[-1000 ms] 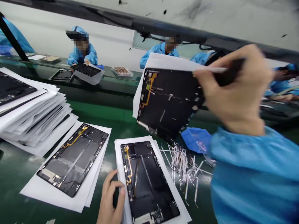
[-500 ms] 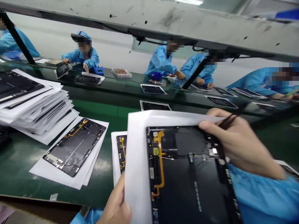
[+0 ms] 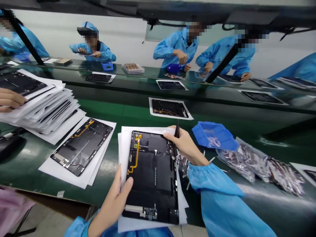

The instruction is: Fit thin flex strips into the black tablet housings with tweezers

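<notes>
The left hand [image 3: 111,204] grips a black tablet housing [image 3: 150,184] by its lower left edge, thumb pressed on the face, with a sheet of white paper [image 3: 124,148] lying under the housing and caught in the same grip. The housing is tilted up off the green conveyor belt [image 3: 103,110], and an orange flex cable [image 3: 135,161] runs down its upper left part. The right hand [image 3: 186,146] sits narrow at the upper right corner, pinching black tweezers [image 3: 177,129] that point upward, just beside the housing's edge.

Under the right wrist, a loose heap of shiny strips [image 3: 182,163] is partly hidden by the forearm. Just to the right stands a blue plastic bin [image 3: 213,135], and beyond it lie clear bags of metallic strips [image 3: 259,168]. To the left, a second tablet housing [image 3: 81,146] rests on paper, beside a tall stack of papers and tablets [image 3: 41,105], where another hand [image 3: 10,99] lies on top (whose, the frame doesn't settle). Ahead, a third housing [image 3: 170,108] sits on its own sheet. Blue-gowned workers [image 3: 176,47] sit along the far bench, near a tray of copper-coloured parts [image 3: 132,68].
</notes>
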